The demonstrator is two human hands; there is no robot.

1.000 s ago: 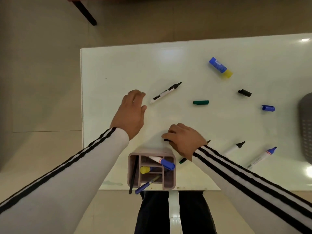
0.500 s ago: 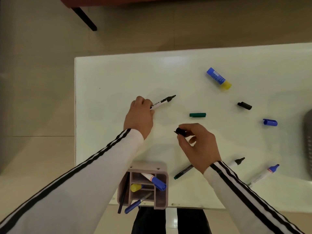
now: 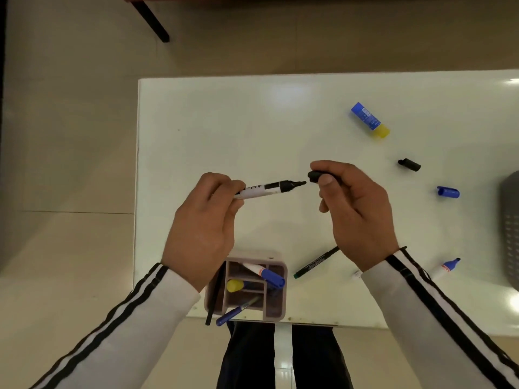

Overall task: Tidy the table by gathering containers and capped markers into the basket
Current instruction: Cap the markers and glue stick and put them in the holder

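Left hand (image 3: pixel 202 228): fingers curled round the rear half of a white-barrelled marker (image 3: pixel 269 189), held above the table (image 3: pixel 224 122). The marker's long axis runs nearly level, left to right, and rises slightly toward its bare black tip, which points right.

Right hand (image 3: pixel 356 209): thumb and forefinger pinch a black cap (image 3: pixel 314 175). The cap's open end faces left, in line with the marker tip. A small gap remains between tip and cap; they are not touching.

Both hands are over the middle of the table. A wide stretch of white tabletop lies between them and the far edge, and also toward the left edge.

On the right half:
- a blue glue stick (image 3: pixel 369 120) with a yellow end, lying diagonally
- a second black cap (image 3: pixel 409 164), loose
- a blue cap (image 3: pixel 448 192), loose
- a grey basket (image 3: pixel 509 234), cut off by the right border

Near edge:
- A pink organiser (image 3: pixel 273 315) stands at the table's lip below the left wrist. The pens in it lean out, and a blue pen (image 3: pixel 233 315) overhangs the edge.
- A thin green pen (image 3: pixel 316 262) lies diagonally under the right wrist.
- An uncapped blue-tipped marker (image 3: pixel 446 268) lies just right of the right sleeve, tip pointing toward the basket.
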